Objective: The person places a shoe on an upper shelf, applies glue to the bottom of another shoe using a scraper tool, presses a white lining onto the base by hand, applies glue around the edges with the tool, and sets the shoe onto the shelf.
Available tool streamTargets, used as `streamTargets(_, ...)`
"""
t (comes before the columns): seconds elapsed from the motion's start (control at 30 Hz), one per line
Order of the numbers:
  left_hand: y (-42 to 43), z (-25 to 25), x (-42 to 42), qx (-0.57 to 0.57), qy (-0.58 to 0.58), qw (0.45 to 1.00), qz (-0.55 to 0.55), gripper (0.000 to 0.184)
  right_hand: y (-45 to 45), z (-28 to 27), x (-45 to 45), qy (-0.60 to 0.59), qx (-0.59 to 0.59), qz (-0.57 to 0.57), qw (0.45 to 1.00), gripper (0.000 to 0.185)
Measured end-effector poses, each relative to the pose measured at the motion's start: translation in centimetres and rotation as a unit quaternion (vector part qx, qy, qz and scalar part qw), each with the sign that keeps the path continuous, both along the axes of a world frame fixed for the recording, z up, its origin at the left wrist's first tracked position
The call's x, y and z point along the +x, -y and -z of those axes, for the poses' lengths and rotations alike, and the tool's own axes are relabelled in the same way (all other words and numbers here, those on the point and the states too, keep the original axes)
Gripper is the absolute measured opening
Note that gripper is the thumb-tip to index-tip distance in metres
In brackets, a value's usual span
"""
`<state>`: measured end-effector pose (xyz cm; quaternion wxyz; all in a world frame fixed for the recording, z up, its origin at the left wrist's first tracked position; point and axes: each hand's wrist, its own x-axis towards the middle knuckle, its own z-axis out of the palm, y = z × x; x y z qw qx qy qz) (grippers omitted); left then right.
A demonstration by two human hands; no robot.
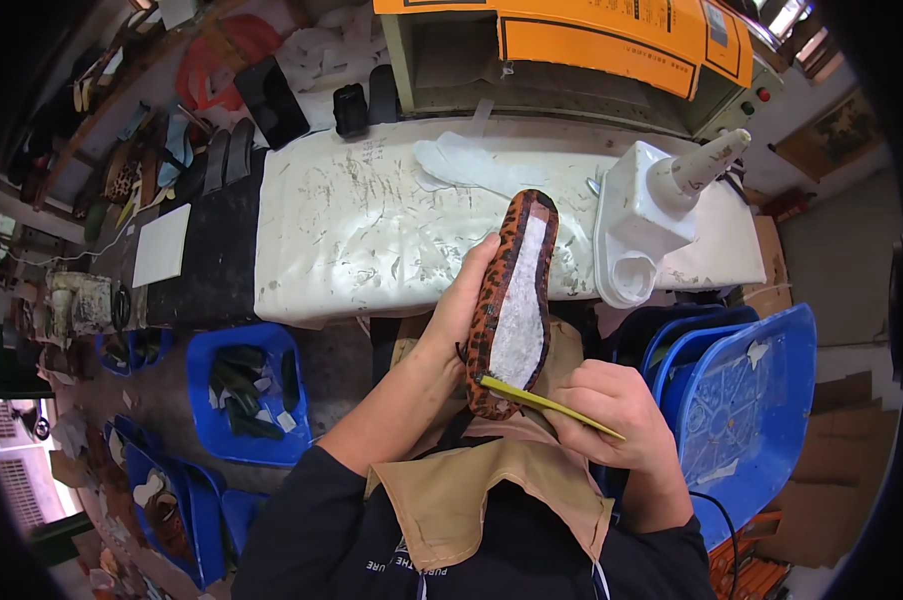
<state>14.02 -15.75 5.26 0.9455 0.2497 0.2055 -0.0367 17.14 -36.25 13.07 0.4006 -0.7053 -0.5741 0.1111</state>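
Observation:
My left hand [458,310] is wrapped round a leopard-print shoe [519,290], held bottom up above my lap. Its underside has a whitish middle and a dark brown, spotted border. A flat yellow-green brush [556,406] is gripped in my right hand [613,412]. The tip of the brush touches the border of the shoe at the end nearest me; its bristles are hard to make out. To the right on the bench stands a white glue pot [639,215] with a spout-like top and a small round opening low at its front.
White insole-shaped sheets [471,165] lie on the stained white bench [351,230]. Behind is a metal cabinet [561,105] with an orange cover. Blue bins stand at right [746,400] and left [203,390], the left one holding dark pieces. A white board [161,246] lies at left.

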Motion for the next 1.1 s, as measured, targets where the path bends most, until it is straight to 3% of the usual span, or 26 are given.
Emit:
streamTargets(0.17, 0.1, -0.1, 0.1, 0.02, -0.015, 1.0, -0.015, 0.047, 0.6, -0.1, 0.2, -0.004, -0.019, -0.035, 0.999, 0.011)
streamTargets(0.3, -1.0, 0.7, -0.2, -0.019, -0.017, 0.999, 0.019, 0.048, 2.0, 0.3, 1.3, -0.137, 0.07, 0.038, 0.987, 0.006)
streamTargets(0.37, -2.4, 2.9, -0.5, -0.055, 0.069, 0.994, 0.061, 0.057, 3.5, -0.7, 2.1, -0.168, 0.051, 0.167, 0.97, 0.009)
streamTargets(0.4, -2.6, 1.9, -0.8, -0.059, 0.073, 0.993, 0.07, 0.057, 3.8, -0.7, 2.4, -0.163, 0.05, 0.177, 0.969, 0.009)
streamTargets(0.47, -2.9, -0.7, -2.3, -0.149, 0.12, 0.982, 0.001, 0.048, 4.4, -0.4, 3.0, -0.179, 0.071, 0.365, 0.911, 0.014)
streamTargets(0.53, -4.7, 2.0, -4.9, -0.046, 0.177, 0.983, -0.036, 0.056, 4.9, 0.5, 3.7, -0.162, 0.061, 0.393, 0.903, 0.016)
streamTargets(0.57, -5.4, 2.1, -4.8, -0.049, 0.179, 0.982, -0.03, 0.056, 5.0, 1.1, 4.1, -0.151, 0.052, 0.411, 0.897, 0.018)
streamTargets(0.83, -7.8, 2.0, -4.2, -0.199, 0.429, 0.879, -0.066, 0.062, 4.3, 3.2, 6.1, -0.164, 0.006, 0.472, 0.866, 0.02)
streamTargets(0.97, -7.6, -1.5, -3.6, -0.103, 0.334, 0.935, -0.055, 0.06, 4.0, 4.7, 6.9, -0.075, -0.014, 0.448, 0.891, 0.02)
streamTargets(1.1, -7.8, 0.0, -3.7, 0.014, 0.297, 0.951, -0.088, 0.06, 3.8, 5.2, 7.1, -0.071, -0.027, 0.443, 0.893, 0.02)
